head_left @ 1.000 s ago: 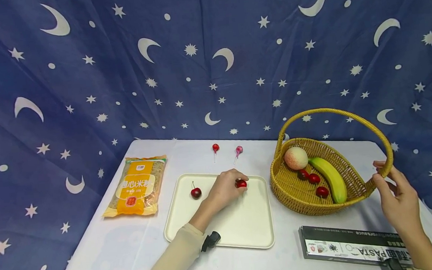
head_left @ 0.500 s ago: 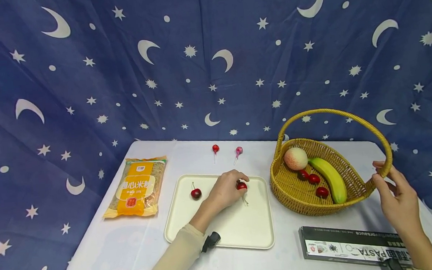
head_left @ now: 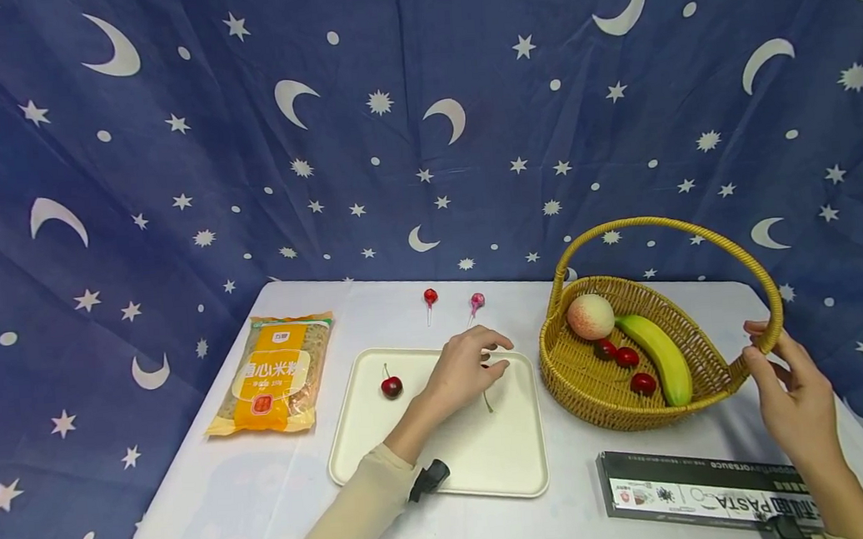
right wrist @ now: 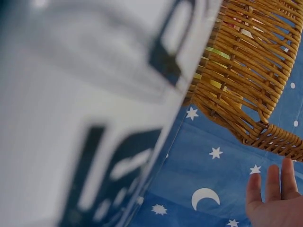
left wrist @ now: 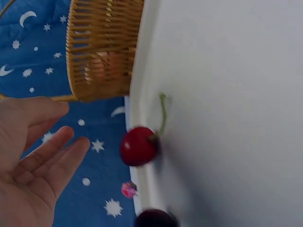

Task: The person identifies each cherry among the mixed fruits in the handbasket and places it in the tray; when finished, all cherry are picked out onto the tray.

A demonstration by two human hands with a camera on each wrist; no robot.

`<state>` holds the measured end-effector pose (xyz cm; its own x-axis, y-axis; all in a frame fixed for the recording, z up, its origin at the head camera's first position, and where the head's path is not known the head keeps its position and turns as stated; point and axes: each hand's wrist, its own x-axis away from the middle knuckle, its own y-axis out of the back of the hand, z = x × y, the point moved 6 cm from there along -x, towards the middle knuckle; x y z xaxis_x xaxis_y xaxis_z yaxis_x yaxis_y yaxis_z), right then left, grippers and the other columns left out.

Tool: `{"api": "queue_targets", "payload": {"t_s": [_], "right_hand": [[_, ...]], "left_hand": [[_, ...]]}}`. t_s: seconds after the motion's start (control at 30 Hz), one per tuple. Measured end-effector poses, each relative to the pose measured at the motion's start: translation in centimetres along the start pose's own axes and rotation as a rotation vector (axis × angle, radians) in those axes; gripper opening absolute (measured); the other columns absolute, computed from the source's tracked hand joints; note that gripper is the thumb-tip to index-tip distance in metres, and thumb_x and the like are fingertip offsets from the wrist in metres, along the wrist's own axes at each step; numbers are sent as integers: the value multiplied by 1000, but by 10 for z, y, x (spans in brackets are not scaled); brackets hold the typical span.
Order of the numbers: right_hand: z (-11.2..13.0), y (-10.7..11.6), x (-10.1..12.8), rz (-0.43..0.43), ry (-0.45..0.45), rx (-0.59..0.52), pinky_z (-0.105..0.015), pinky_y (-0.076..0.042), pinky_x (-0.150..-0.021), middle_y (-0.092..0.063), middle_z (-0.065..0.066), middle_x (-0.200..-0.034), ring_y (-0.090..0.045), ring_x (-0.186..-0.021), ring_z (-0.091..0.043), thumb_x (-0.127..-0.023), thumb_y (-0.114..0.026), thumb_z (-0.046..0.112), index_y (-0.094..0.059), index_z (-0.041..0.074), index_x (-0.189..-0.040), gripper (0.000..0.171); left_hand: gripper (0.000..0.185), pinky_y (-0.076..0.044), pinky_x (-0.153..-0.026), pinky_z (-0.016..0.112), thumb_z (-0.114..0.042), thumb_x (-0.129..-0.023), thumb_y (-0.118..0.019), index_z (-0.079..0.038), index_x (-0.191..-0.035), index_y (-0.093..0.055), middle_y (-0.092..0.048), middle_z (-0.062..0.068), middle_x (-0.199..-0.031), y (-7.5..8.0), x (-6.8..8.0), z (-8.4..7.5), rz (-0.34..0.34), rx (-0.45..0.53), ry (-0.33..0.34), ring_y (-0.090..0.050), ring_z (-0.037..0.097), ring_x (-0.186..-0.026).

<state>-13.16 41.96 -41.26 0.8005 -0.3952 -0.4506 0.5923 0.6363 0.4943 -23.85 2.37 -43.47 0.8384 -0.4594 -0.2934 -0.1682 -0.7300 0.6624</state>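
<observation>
At the centre of the head frame, the left hand (head_left: 463, 367) is held over the far right part of the tray (head_left: 383, 440) with its fingers spread and relaxed, gripping nothing. A cherry (left wrist: 138, 145) is seen in the left wrist view lying on the tray by its rim, stem pointing away, just apart from the fingertips (left wrist: 71, 146); in the head view only its stem shows past the hand. A 2nd cherry (head_left: 390, 385) lies on the tray to the left of the hand. At the right of the frame, the right hand (head_left: 786, 399) is raised beside the near end of the basket (head_left: 591, 400), its fingers touching the handle where it meets the rim; whether they are curled round it cannot be told. Inside the basket a peach (head_left: 590, 316), a banana (head_left: 663, 358) and 3 more cherries are seen. A pasta box (head_left: 688, 494) lies at the lower right, a noodle packet (head_left: 277, 372) at the left, and 2 lollipops (head_left: 452, 303) behind the tray.
</observation>
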Motion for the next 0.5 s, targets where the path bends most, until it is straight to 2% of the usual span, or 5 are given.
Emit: {"api": "queue_targets", "payload": {"t_s": [0.1,0.23,0.5], "right_hand": [[1,1,0,-3,7,-6,5,-39,-98,-59,30,-138,-49,-126,15,-109,-61,15,-62,15,-148,40],[3,1,-1,-5,16,-15,5,-39,-98,-58,30,-138,-49,-126,15,-109,-61,15,-62,14,-149,40],[0,1,0,12,2,-2,5,-37,-100,-58,28,-142,-46,-127,17,-110,-59,17,-60,17,-151,41]], "left_hand": [[22,-65,-93,29,-5,-95,-77,-8,-117,-78,-77,12,-118,-1,-4,-12,-2,87,-19,-78,32,-109],[22,-63,-92,22,-5,-96,-76,-7,-117,-77,-76,11,-117,-4,-10,-29,6,145,-50,-76,29,-110],[23,-60,-90,13,-8,-97,-74,-8,-120,-77,-76,8,-120,-14,-19,-56,59,131,-89,-76,25,-110]]}}
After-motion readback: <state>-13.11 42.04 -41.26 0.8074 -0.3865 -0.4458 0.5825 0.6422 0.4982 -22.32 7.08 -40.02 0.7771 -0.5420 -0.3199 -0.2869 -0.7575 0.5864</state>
